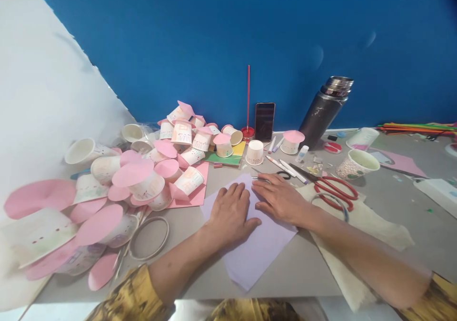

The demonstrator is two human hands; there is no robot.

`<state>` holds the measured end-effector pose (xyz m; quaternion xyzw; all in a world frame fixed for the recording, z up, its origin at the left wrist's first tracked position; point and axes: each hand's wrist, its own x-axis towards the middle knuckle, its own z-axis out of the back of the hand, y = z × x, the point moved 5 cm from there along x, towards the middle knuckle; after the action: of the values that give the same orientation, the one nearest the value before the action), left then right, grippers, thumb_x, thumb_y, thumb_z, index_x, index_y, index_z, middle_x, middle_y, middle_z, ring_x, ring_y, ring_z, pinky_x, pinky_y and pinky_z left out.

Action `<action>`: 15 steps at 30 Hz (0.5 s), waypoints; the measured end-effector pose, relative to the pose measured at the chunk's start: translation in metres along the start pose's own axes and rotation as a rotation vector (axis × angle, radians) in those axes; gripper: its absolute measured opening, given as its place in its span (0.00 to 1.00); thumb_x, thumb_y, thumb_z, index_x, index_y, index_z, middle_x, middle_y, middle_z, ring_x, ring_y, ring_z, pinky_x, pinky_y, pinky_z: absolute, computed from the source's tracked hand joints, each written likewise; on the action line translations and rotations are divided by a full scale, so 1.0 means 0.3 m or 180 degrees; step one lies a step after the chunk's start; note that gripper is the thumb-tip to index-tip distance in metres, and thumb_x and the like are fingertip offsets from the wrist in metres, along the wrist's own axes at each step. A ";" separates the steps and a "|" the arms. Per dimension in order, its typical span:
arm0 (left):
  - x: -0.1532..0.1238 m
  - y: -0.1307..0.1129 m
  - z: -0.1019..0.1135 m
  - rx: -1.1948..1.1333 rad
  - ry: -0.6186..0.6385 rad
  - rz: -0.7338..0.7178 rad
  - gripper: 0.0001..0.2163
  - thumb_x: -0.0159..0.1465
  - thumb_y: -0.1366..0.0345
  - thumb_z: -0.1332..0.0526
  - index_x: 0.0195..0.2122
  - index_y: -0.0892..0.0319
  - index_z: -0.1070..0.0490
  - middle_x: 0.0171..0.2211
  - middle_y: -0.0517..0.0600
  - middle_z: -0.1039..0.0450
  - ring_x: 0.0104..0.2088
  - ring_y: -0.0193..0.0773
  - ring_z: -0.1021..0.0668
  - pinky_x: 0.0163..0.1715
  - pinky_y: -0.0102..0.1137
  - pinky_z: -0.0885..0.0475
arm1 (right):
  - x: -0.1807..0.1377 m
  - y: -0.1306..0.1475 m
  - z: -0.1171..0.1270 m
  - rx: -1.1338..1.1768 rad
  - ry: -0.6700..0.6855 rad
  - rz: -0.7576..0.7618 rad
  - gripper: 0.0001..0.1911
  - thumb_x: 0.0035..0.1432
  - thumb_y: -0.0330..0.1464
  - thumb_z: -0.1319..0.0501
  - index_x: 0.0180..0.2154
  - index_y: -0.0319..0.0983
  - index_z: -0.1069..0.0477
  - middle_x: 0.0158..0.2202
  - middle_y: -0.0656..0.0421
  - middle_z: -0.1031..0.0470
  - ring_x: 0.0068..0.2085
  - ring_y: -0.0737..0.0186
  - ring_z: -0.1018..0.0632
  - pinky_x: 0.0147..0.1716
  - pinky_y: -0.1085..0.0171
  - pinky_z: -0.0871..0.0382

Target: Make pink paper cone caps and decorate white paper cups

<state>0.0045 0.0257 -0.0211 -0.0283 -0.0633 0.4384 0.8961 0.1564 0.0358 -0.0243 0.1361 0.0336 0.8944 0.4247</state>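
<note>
A pale purple sheet of paper [246,266] is lying near the middle of the grey table's [203,280] front edge, one corner pointing toward it. The left hand [230,211] is resting flat on the sheet, grasping nothing. The right hand [280,197] is lying across the sheet's far right part; whether it is gripping the thin, slender stick [257,177] at its fingertips, I cannot tell. White paper cups with pink paper discs [146,187] are crowding the table's left edge.

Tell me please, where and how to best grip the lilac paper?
Probably pinch the lilac paper at its near end, coming from the front edge of the table: that end tapers and lies uncovered, while the left hand and right hand rest on the farther part.
</note>
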 end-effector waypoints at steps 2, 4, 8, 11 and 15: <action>0.014 0.011 0.008 0.0079 -0.0005 0.0010 0.10 0.68 0.60 0.42 0.46 0.59 0.30 0.52 0.58 0.26 0.52 0.52 0.26 0.49 0.47 0.32 | 0.001 0.002 -0.006 -0.0036 0.0055 0.0016 0.19 0.68 0.37 0.39 0.56 0.34 0.25 0.60 0.47 0.24 0.66 0.39 0.34 0.62 0.41 0.38; 0.035 0.023 0.012 0.0178 -0.0043 0.0034 0.09 0.70 0.69 0.47 0.47 0.58 0.30 0.50 0.56 0.26 0.47 0.49 0.26 0.44 0.45 0.31 | 0.000 0.002 -0.011 -0.0047 0.0067 0.0055 0.19 0.67 0.36 0.38 0.56 0.33 0.25 0.61 0.47 0.24 0.66 0.39 0.33 0.62 0.41 0.38; 0.081 0.037 0.000 0.0259 -0.0156 0.0049 0.15 0.72 0.70 0.51 0.56 0.58 0.33 0.55 0.56 0.28 0.47 0.49 0.28 0.43 0.45 0.31 | 0.001 0.000 -0.014 -0.0031 0.0027 0.0100 0.21 0.66 0.35 0.37 0.57 0.33 0.25 0.60 0.46 0.24 0.65 0.41 0.31 0.61 0.43 0.35; 0.105 0.044 -0.013 0.0189 -0.0174 0.0139 0.16 0.73 0.66 0.50 0.59 0.57 0.34 0.57 0.56 0.29 0.48 0.49 0.29 0.43 0.43 0.30 | 0.000 0.002 -0.016 -0.0068 0.0004 0.0123 0.21 0.66 0.35 0.38 0.57 0.33 0.25 0.60 0.46 0.24 0.64 0.41 0.30 0.61 0.43 0.34; 0.117 0.048 -0.021 0.0243 -0.0234 0.0299 0.18 0.73 0.61 0.47 0.62 0.59 0.37 0.60 0.57 0.31 0.50 0.51 0.29 0.44 0.43 0.29 | -0.003 0.003 -0.022 -0.0107 -0.0025 0.0097 0.21 0.66 0.35 0.38 0.58 0.34 0.26 0.61 0.45 0.25 0.64 0.42 0.30 0.61 0.43 0.34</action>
<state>0.0154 0.0624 -0.0259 0.0190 -0.0780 0.4828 0.8720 0.1546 0.0347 -0.0307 0.1330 0.0148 0.9007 0.4134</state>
